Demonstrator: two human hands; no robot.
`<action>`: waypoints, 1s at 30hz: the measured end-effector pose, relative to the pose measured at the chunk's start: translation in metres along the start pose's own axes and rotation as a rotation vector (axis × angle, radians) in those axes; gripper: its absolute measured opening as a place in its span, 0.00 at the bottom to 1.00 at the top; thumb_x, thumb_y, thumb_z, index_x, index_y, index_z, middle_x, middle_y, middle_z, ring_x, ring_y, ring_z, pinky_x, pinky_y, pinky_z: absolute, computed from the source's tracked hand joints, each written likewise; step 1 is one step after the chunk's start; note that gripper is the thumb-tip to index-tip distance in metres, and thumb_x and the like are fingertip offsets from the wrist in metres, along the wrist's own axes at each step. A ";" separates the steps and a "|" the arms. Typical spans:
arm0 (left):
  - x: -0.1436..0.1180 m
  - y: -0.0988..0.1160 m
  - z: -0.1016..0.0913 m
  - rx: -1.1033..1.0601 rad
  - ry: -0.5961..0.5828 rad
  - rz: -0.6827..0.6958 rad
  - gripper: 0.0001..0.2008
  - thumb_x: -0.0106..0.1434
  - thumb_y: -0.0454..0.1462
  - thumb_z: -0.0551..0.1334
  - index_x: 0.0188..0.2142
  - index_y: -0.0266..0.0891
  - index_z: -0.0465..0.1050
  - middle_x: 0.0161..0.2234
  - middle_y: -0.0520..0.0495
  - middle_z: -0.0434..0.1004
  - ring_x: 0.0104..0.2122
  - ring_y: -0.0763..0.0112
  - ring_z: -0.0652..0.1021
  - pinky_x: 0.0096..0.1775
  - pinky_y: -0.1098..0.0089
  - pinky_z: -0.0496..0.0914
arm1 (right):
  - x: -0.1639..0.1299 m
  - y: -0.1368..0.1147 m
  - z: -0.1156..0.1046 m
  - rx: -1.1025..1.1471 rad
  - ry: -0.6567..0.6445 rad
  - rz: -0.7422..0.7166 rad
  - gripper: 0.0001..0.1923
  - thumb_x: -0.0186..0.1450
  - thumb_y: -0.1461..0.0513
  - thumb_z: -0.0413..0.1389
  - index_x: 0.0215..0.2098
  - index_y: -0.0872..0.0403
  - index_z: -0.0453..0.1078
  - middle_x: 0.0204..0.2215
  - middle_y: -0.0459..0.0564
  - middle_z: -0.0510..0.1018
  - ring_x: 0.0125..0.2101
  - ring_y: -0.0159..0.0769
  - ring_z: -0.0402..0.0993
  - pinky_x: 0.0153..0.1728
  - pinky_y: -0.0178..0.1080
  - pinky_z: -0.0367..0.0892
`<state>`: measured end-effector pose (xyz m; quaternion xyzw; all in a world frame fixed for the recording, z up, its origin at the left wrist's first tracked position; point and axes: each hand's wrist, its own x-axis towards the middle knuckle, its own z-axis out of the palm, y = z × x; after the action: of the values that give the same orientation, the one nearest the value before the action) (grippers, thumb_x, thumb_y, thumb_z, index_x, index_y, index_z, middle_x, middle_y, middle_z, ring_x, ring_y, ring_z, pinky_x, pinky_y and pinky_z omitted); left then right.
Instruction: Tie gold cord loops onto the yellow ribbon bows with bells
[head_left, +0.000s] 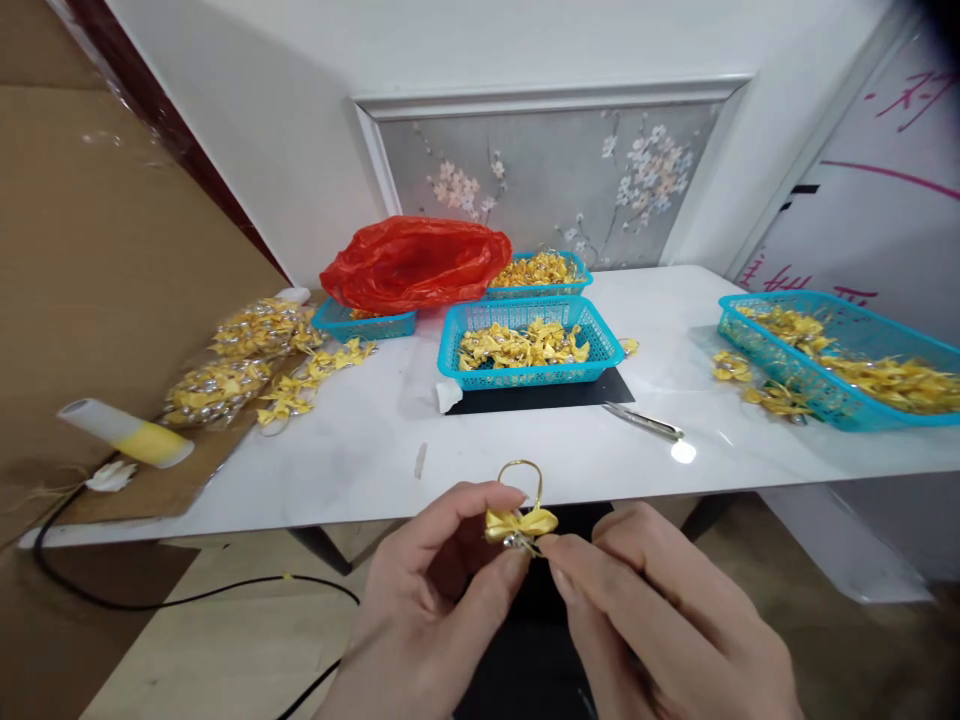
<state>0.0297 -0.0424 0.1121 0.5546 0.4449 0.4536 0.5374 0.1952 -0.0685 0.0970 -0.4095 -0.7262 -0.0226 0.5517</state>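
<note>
While my fingertips pinch it from both sides, the small glossy yellow ribbon bow (520, 524) with its thin gold wire loop sits just below the table's near edge.

My left hand (431, 600) and right hand (660, 610) both grasp that bow, thumbs and forefingers closed on it. Beyond them I see the smooth white marble-look table (360, 440), a slim metal tool (643, 421), and a turquoise perforated plastic basket (529, 345) heaped with crinkly yellow bows.
</note>
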 end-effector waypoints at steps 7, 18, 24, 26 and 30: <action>0.000 0.005 0.009 0.129 0.124 0.103 0.12 0.55 0.30 0.69 0.37 0.49 0.81 0.30 0.56 0.84 0.29 0.76 0.82 0.32 0.86 0.75 | 0.002 -0.001 -0.001 -0.013 -0.001 -0.009 0.08 0.61 0.77 0.57 0.36 0.65 0.76 0.21 0.51 0.70 0.21 0.31 0.65 0.19 0.35 0.64; -0.005 0.016 0.024 0.122 0.267 0.070 0.12 0.55 0.31 0.68 0.36 0.50 0.77 0.31 0.60 0.80 0.30 0.77 0.79 0.35 0.84 0.74 | 0.006 -0.002 -0.003 -0.062 -0.020 -0.029 0.08 0.62 0.76 0.56 0.35 0.64 0.76 0.20 0.50 0.69 0.20 0.31 0.65 0.19 0.33 0.65; -0.005 0.015 0.023 0.129 0.269 0.092 0.11 0.55 0.30 0.68 0.34 0.49 0.75 0.30 0.60 0.80 0.30 0.77 0.79 0.35 0.84 0.74 | 0.007 -0.003 -0.001 -0.061 -0.013 -0.038 0.08 0.61 0.76 0.55 0.33 0.65 0.76 0.19 0.51 0.69 0.20 0.31 0.65 0.18 0.34 0.65; -0.005 0.013 0.019 0.168 0.255 0.101 0.09 0.56 0.30 0.68 0.33 0.48 0.75 0.30 0.59 0.80 0.31 0.76 0.79 0.35 0.83 0.74 | 0.007 -0.004 0.000 -0.058 -0.010 -0.043 0.08 0.61 0.76 0.56 0.33 0.65 0.76 0.19 0.51 0.69 0.19 0.31 0.65 0.17 0.34 0.65; -0.003 0.009 0.013 0.241 0.155 0.130 0.08 0.57 0.31 0.68 0.32 0.48 0.76 0.29 0.59 0.81 0.29 0.76 0.80 0.34 0.83 0.74 | 0.008 -0.003 -0.001 -0.071 -0.012 -0.046 0.08 0.60 0.77 0.56 0.33 0.65 0.75 0.19 0.51 0.70 0.19 0.30 0.64 0.17 0.33 0.64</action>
<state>0.0422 -0.0478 0.1208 0.6059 0.4995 0.4722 0.4006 0.1933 -0.0665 0.1052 -0.4123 -0.7374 -0.0588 0.5318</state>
